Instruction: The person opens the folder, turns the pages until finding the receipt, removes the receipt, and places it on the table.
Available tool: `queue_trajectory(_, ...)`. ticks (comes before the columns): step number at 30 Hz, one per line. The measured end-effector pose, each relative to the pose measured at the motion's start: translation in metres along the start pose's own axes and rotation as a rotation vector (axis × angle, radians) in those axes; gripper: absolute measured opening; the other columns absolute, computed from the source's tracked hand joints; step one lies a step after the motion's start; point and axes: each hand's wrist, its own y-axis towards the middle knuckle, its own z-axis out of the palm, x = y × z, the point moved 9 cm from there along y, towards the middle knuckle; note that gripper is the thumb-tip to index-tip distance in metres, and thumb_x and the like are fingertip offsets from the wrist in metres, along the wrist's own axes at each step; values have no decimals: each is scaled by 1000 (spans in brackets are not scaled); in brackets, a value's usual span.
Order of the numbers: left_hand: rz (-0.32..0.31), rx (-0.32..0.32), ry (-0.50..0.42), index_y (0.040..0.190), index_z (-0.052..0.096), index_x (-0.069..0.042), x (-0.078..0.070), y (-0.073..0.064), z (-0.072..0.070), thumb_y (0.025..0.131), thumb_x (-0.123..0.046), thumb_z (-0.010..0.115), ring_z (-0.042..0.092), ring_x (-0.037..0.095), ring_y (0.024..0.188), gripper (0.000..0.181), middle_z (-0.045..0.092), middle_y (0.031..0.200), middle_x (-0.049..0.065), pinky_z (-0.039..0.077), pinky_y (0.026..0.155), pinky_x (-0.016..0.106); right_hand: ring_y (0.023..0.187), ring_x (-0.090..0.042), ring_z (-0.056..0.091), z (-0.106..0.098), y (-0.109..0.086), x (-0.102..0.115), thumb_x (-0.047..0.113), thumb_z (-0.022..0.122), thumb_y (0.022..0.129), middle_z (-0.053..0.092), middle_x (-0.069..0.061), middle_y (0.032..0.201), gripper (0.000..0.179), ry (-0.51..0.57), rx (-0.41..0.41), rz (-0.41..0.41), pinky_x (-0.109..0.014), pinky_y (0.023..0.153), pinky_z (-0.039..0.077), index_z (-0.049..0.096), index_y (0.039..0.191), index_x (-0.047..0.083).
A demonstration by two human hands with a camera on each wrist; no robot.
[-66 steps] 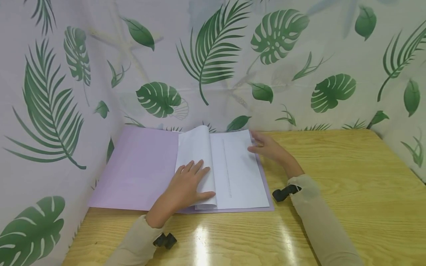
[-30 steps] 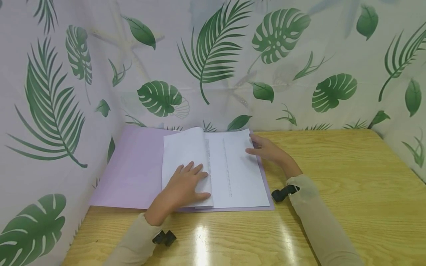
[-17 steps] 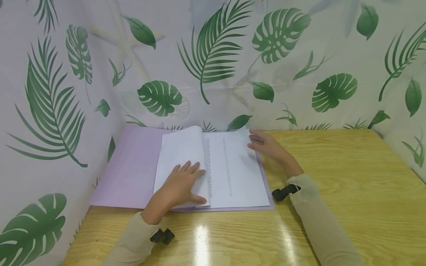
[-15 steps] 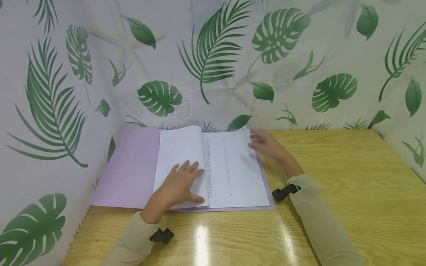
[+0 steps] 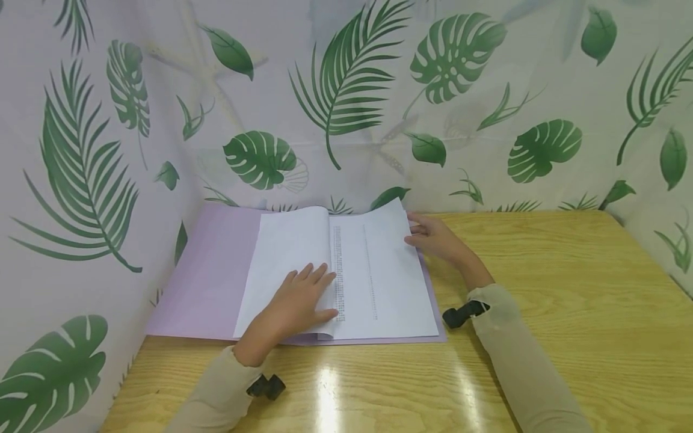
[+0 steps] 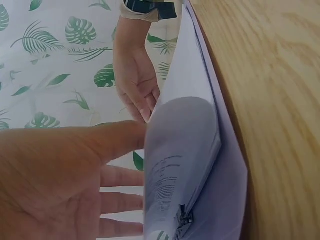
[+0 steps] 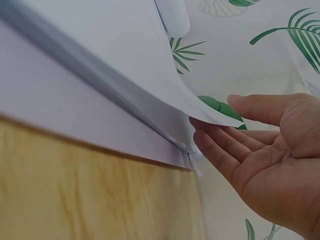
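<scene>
A purple folder [image 5: 211, 276] lies spread on the table with a stack of white printed sheets [image 5: 392, 276] on its right side. Turned sheets [image 5: 287, 240] curve over to the left. My left hand [image 5: 300, 300] rests on them near the fold, fingers straight and spread. At the top right corner, my right hand [image 5: 438, 237] has its fingers under the raised edge of the top sheet [image 7: 210, 112]. Its thumb stands apart above that edge in the right wrist view. A metal clip [image 6: 183, 219] shows inside the folder in the left wrist view.
The folder lies on a wood-grain table [image 5: 557, 288], close to its back and left sides. A white cloth with green leaf prints [image 5: 357, 84] hangs behind and at both sides. A black wrist device [image 5: 465, 314] sits at the right cuff.
The turned sheets have moved left and flattened, covering more of the purple cover. My left hand shifted left with them, then slightly back right. The top sheet's right corner has risen at my right hand.
</scene>
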Motion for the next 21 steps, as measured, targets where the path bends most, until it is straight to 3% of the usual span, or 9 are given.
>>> queue_trajectory(7, 57, 4, -8, 147, 54, -8, -5, 3, 7, 97, -27, 68, 28, 39, 154, 55, 41, 161, 12, 21, 127, 59, 148, -46, 36, 0, 0, 1, 11, 52, 106, 31, -31, 161, 59, -25, -2, -4, -55, 120, 35, 28, 156, -10)
queue_trajectory(21, 39, 28, 13, 144, 56, -4, -1, 5, 12, 97, -27, 69, 34, 40, 151, 54, 46, 158, 14, 28, 125, 55, 144, -44, 43, 0, -2, -6, 11, 53, 105, 42, -33, 154, 55, -78, 15, 62, -54, 118, 40, 35, 153, -10)
